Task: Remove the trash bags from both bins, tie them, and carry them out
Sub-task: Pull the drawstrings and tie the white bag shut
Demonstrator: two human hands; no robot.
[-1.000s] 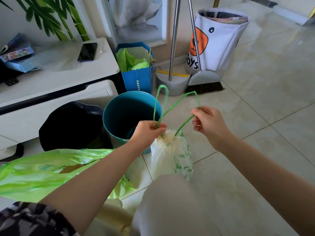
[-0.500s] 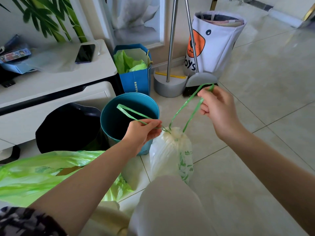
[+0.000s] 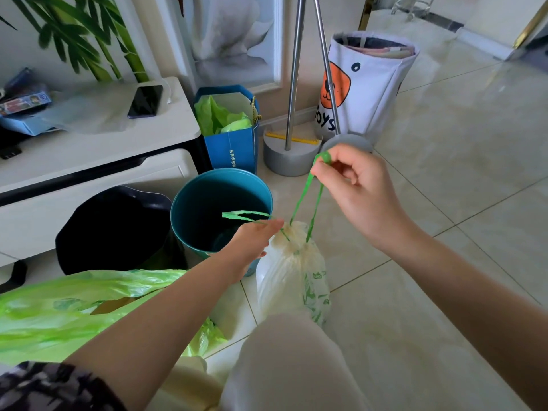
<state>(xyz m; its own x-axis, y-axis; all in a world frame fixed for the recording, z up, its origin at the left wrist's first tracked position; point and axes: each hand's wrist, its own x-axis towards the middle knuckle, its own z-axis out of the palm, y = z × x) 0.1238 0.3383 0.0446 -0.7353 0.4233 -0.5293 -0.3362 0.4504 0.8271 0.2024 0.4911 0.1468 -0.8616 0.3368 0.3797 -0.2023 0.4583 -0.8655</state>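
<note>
Setting: a home, living-room area.
Floor: glossy beige tile floor (image 3: 444,188).
Furniture: low white cabinet (image 3: 89,161) carrying a phone (image 3: 146,101).
Household items: fabric bin printed "Toys" (image 3: 367,93); broom and dustpan set (image 3: 293,143) against the wall; blue paper bag (image 3: 234,146); teal waste bin (image 3: 207,209) on the floor.
Greenery: leafy houseplant (image 3: 89,34).

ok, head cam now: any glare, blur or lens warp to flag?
Head view: daylight glare washes the floor tiles top right; wide-angle warp bows the broom poles; the knee is soft; the right hand and green drawstring are sharp; inside of the black bin is lost in shadow.
</note>
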